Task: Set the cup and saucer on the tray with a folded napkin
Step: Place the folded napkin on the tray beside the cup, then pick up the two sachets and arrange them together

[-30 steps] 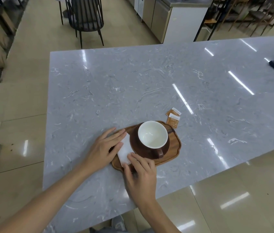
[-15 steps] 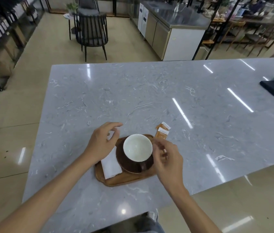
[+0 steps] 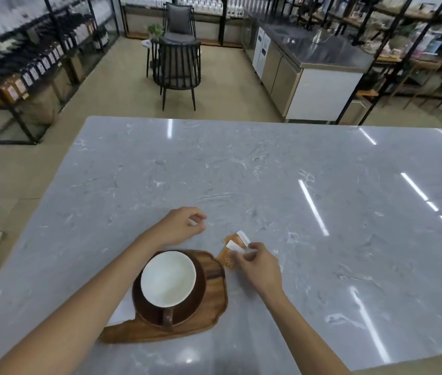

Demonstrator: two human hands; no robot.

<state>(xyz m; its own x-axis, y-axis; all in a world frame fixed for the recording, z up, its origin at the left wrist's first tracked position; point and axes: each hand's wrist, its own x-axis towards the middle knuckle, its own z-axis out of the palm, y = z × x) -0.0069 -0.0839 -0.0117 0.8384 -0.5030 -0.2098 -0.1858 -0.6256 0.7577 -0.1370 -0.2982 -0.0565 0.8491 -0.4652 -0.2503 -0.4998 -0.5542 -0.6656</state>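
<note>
cup (image 3: 168, 279) sitting upright on its dark saucer (image 3: 187, 307), both on the wooden tray (image 3: 214, 301) near the close edge of the marble counter (image 3: 268, 171), handle pointing back toward the body. folded napkin not visible from here, probably tucked under the left forearm on the tray's left side, can't confirm.

right hand (image 3: 259, 267) down just right of the tray, fingertips pinching at the nearer of two orange sugar packets (image 3: 230, 253) lying on the counter. looks like a hold on the packet edge but honestly a bit blurry. left hand (image 3: 180, 228) floating above the counter beyond the tray, fingers loosely curled, nothing in it.

so main setup looks basically done, current step seems to be grabbing the packets. tips for doing it clean: pinch one corner and peel up rather than scraping flat along the stone, slick surface so packets tend to skate away. better to gather both together than two trips. keep the wrist clear of the tray rim, easy to bump and rattle the cup. lay flat on bare wood beside the saucer, not inside the cup.
</note>
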